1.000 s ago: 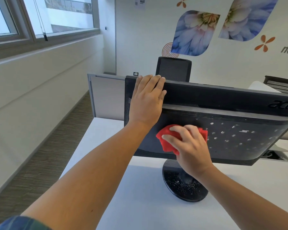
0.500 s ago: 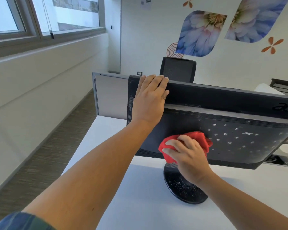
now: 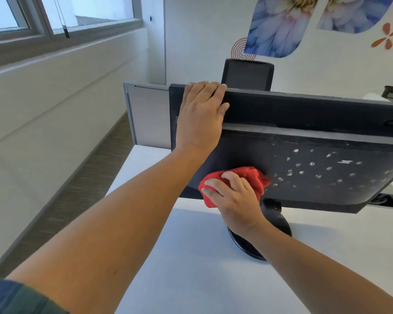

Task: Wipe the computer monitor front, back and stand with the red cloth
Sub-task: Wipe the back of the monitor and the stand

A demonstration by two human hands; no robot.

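Centrally, one black computer monitor (image 3: 304, 155) stands on the white surface (image 3: 191, 264) with its back turned toward the camera and tipped so the top edge leans away. One red cloth (image 3: 251, 174) is bunched against the lower left part of that back panel, just above the bottom rim. The right hand (image 3: 235, 201) grips the cloth, its fingers curled over the near folds and pressing the wad to the plastic. To the right of the cloth the panel carries a scatter of pale specks, too many and too small to count surely, and part of a logo shows at the right edge. The left hand (image 3: 202, 116) lies flat on the upper left of the back, fingers straight and close together with their tips at the top edge, the thumb resting alongside. Under the monitor one round black stand (image 3: 280, 222) sits on the surface, partly hidden by the right wrist, with fine white flecks on it. A dark sleeve (image 3: 14, 298) shows at the near left corner. Behind the monitor are one grey partition panel (image 3: 146, 116) and one black chair back (image 3: 247, 74). On the far wall are two large blue flower decals (image 3: 275, 28), one orange spiral and one small orange blossom. Windows (image 3: 77, 10) run along the left wall above a carpeted floor (image 3: 77, 189).
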